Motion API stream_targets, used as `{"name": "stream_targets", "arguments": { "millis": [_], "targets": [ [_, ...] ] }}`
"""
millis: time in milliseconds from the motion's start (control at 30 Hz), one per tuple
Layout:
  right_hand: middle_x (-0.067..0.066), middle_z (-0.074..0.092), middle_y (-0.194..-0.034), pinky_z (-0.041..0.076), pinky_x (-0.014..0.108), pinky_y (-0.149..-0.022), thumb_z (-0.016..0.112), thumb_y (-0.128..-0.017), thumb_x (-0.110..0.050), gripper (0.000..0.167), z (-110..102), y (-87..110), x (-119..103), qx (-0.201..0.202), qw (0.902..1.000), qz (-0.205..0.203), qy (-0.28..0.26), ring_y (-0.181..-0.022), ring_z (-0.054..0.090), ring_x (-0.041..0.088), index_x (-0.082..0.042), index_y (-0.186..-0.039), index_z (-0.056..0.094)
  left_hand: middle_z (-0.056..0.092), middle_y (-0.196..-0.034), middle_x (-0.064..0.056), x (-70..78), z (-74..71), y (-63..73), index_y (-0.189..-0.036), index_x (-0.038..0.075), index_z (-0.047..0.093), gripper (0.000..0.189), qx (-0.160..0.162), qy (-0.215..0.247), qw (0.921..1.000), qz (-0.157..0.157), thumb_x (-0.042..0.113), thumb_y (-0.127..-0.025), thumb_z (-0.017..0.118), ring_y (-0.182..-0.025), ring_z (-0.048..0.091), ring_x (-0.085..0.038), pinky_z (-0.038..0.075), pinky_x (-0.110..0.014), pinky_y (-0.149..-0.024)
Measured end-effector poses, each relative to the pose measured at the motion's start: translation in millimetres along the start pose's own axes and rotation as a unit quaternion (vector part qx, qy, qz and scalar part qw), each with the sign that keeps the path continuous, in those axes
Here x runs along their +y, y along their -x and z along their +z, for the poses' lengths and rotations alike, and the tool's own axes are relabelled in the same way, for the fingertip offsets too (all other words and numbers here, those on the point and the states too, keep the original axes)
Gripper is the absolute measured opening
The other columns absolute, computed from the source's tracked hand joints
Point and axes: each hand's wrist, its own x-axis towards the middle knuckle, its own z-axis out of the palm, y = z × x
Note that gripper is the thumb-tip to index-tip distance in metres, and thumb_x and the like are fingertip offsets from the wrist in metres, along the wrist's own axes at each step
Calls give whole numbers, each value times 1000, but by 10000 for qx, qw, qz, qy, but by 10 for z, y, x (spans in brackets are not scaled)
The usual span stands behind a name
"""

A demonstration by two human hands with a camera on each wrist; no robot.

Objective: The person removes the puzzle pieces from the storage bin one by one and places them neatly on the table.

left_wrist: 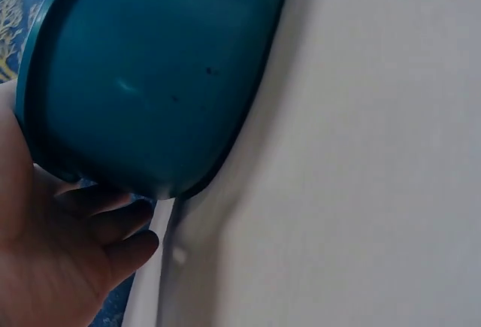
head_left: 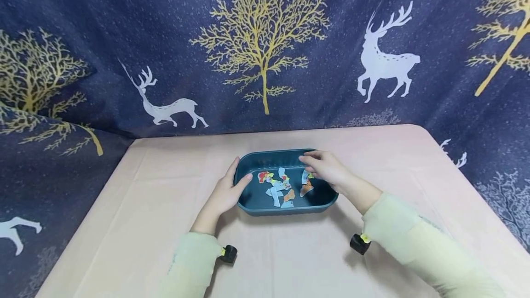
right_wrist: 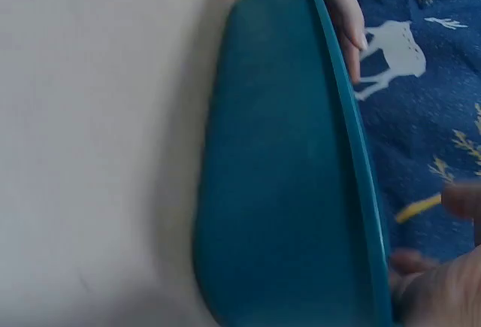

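A dark teal plastic basin (head_left: 285,211) with rounded ends is between the two hands. Small torn pieces of coloured paper (head_left: 276,185) lie scattered on its floor, pale blue, red, yellow and orange. My left hand (head_left: 229,192) holds the basin's left end, thumb over the rim and fingers along the outside. In the left wrist view, the fingers (left_wrist: 124,255) curve against the basin's outer wall. Over the right end hovers my right hand (head_left: 327,167), fingers loosely bent above several scraps. Nothing shows between its thumb and fingers, blurred in the right wrist view.
A pale pink cloth (head_left: 165,215) covers the table. Behind it hangs a dark blue curtain (head_left: 290,118) printed with trees and deer. Small black devices (head_left: 229,254) are fixed to the pale green sleeves (head_left: 397,224).
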Motion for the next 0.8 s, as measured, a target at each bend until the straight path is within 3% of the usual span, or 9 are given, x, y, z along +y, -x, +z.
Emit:
{"name": "stream_targets", "arguments": {
  "millis": [33, 133, 200, 267, 333, 467, 567, 667, 800],
  "targets": [
    [20, 36, -147, 38, 47, -109, 47, -98, -35, 64, 24, -7, 1, -10, 9988, 236, -418, -118, 50, 35, 2, -146, 27, 25, -156, -13, -9, 14, 6, -153, 19, 13, 75, 18, 97, 10000, -13, 52, -94, 46, -139, 30, -38, 28, -58, -112],
    [19, 24, -153, 28, 50, -115, 45, -99, -34, 66, 101, -5, 17, 31, 9915, 759, -1060, -129, 38, 35, 2, -148, 20, 23, -157, -9, -34, 53, 28, -153, 20, 14, 74, 45, 336, 9994, -65, 50, -95, 47, -141, 27, -36, 27, -59, -112],
    [19, 18, -155, 22, 53, -117, 44, -98, -35, 70, 146, 5, 38, 76, 9882, 944, -1200, -136, 30, 36, 2, -149, 13, 21, -158, -8, -48, 68, 42, -153, 21, 14, 73, 60, 458, 9989, -92, 49, -95, 46, -142, 24, -35, 26, -59, -112],
    [19, 11, -158, 17, 56, -117, 44, -98, -35, 74, 184, 14, 53, 124, 9868, 1028, -1247, -146, 9, 35, 2, -150, 8, 21, -158, -6, -50, 71, 51, -153, 22, 14, 71, 88, 554, 9984, -122, 49, -95, 46, -143, 23, -34, 25, -59, -113],
    [19, 9, -158, 17, 56, -117, 45, -97, -34, 77, 211, 13, 67, 174, 9864, 1034, -1263, -146, 7, 35, 2, -150, 3, 21, -158, -5, -49, 66, 53, -153, 23, 15, 71, 100, 625, 9979, -119, 49, -95, 46, -144, 22, -32, 24, -57, -113],
    [22, 11, -157, 26, 54, -115, 46, -97, -29, 75, 245, -25, 90, 164, 9897, 932, -1078, -144, 15, 37, 5, -149, 4, 20, -158, -4, -46, 49, 47, -153, 23, 14, 70, 67, 717, 9973, -124, 49, -95, 45, -144, 21, -30, 23, -56, -114],
    [24, 17, -155, 40, 50, -105, 48, -97, -25, 71, 261, -83, 109, 171, 9933, 835, -776, -135, 31, 36, 7, -148, 10, 19, -158, -4, -48, 40, 48, -153, 23, 14, 70, 48, 787, 9968, -119, 48, -96, 45, -145, 19, -29, 22, -55, -115],
    [26, 30, -149, 50, 41, -90, 50, -96, -22, 63, 266, -151, 132, 229, 9963, 766, -310, -115, 46, 32, 9, -145, 24, 18, -159, -4, -57, 37, 51, -153, 23, 14, 69, 36, 811, 9966, -124, 47, -96, 45, -145, 19, -29, 22, -54, -115],
    [24, 51, -130, 51, 27, -73, 58, -91, -17, 51, 274, -243, 160, 413, 9960, 611, 503, -92, 55, 21, 8, -134, 44, 18, -159, -4, -76, 36, 47, -153, 24, 13, 69, 40, 852, 9963, -138, 47, -96, 45, -145, 19, -30, 22, -55, -115]
  ]
}}
